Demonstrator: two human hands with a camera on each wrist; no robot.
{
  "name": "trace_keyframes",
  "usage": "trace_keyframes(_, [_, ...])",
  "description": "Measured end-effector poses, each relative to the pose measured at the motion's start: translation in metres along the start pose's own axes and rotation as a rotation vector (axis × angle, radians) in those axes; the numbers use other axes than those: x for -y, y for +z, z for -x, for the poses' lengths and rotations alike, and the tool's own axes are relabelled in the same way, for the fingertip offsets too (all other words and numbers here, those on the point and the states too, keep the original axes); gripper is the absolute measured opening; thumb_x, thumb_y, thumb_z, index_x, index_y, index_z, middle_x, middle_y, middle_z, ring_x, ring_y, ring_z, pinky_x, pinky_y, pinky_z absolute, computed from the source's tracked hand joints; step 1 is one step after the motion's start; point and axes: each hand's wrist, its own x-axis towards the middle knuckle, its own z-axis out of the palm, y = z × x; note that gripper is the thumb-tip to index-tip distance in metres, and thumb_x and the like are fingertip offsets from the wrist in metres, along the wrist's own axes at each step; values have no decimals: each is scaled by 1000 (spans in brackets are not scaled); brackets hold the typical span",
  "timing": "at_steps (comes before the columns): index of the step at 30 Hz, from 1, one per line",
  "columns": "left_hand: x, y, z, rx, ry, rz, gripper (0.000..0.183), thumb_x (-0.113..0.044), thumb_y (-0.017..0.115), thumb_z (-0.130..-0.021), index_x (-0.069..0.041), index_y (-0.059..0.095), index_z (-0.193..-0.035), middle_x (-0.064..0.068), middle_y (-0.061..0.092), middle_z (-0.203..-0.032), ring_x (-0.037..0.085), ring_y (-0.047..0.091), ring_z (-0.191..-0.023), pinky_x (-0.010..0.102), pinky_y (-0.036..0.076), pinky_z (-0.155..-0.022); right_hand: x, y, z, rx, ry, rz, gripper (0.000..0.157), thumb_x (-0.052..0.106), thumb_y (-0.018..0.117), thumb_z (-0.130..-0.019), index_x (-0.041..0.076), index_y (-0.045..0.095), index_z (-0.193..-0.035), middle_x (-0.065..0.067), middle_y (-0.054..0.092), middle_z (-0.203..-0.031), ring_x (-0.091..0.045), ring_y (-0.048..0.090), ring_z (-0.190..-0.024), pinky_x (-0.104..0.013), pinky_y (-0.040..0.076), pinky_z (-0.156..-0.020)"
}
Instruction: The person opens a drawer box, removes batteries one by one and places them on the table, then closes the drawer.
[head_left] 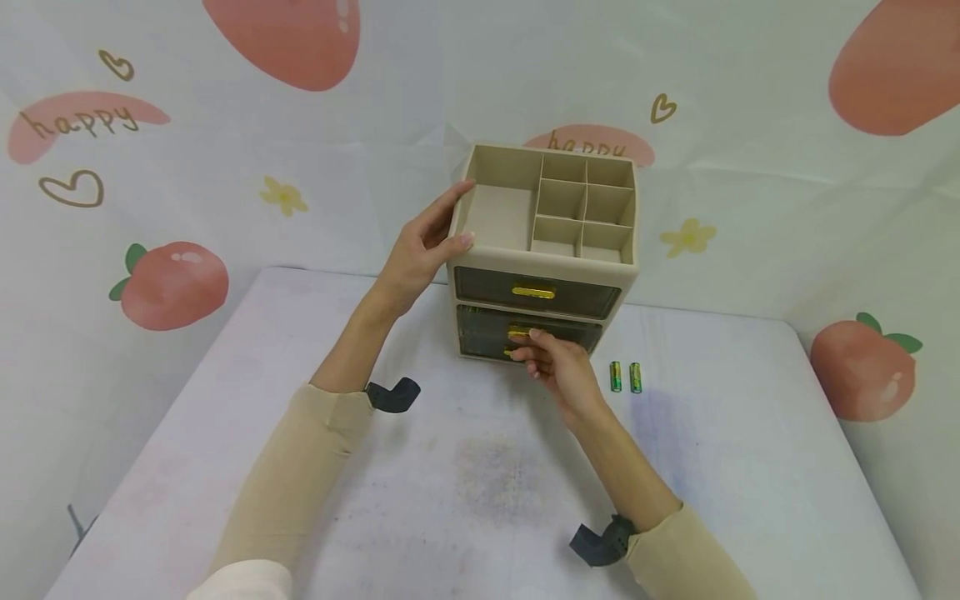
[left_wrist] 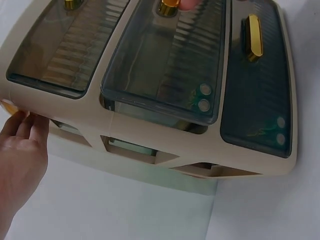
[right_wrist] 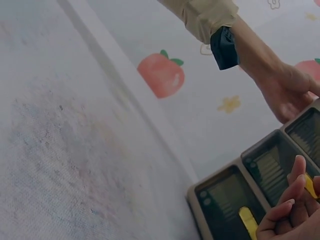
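Observation:
A beige desktop drawer organizer [head_left: 543,260] stands upright at the back of the table, with dark see-through drawers and gold handles. My left hand [head_left: 417,254] holds its top left rim, thumb and fingers over the edge. At the middle drawer [left_wrist: 165,65], which juts slightly out of the frame, my right hand [head_left: 558,367] pinches the gold handle [left_wrist: 169,7] between thumb and finger. Round battery ends [left_wrist: 204,97] show through that drawer's front, and similar ones show through the bottom drawer [left_wrist: 260,90]. The top drawer [head_left: 487,287] sits closed.
Two green batteries [head_left: 626,377] lie side by side on the white table [head_left: 450,517], right of the organizer. The organizer's top has one large compartment [head_left: 501,212] and several small ones [head_left: 561,200]. A printed cloth wall [head_left: 420,100] rises close behind.

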Motion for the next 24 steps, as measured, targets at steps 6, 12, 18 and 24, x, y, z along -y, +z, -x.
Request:
trace_keyframes(6, [0,-1,0,2,-2,12,63,-3,58,-96,-13,37,-155,11,32,-159,29,36,-142,36,37,-110,0,1,6,-7,22,0,42,29,57,-101,-8,66,-118,1,73,-80,-10,50,-63,-22,41,-65])
trace_keyframes(12, [1,-1,0,1,-1,16,63,-3,59,-96,-14,37,-155,11,33,-158,29,37,-141,35,37,-109,-1,2,12,-1,28,13,43,28,55,-102,-9,65,-120,1,73,-80,-11,49,-63,-22,40,-65])
trace_keyframes(18, [2,-2,0,0,10,19,63,-2,58,-97,-12,37,-155,10,31,-160,26,35,-143,36,35,-112,-3,2,18,10,25,9,44,27,55,-101,-12,65,-120,0,72,-80,-11,50,-63,-22,41,-64])
trace_keyframes(24, [2,-1,0,7,7,13,62,-3,57,-98,-13,35,-155,9,30,-160,25,34,-144,37,34,-113,-4,3,25,8,34,8,42,25,56,-101,-13,64,-115,-2,73,-79,-13,51,-63,-23,43,-66])
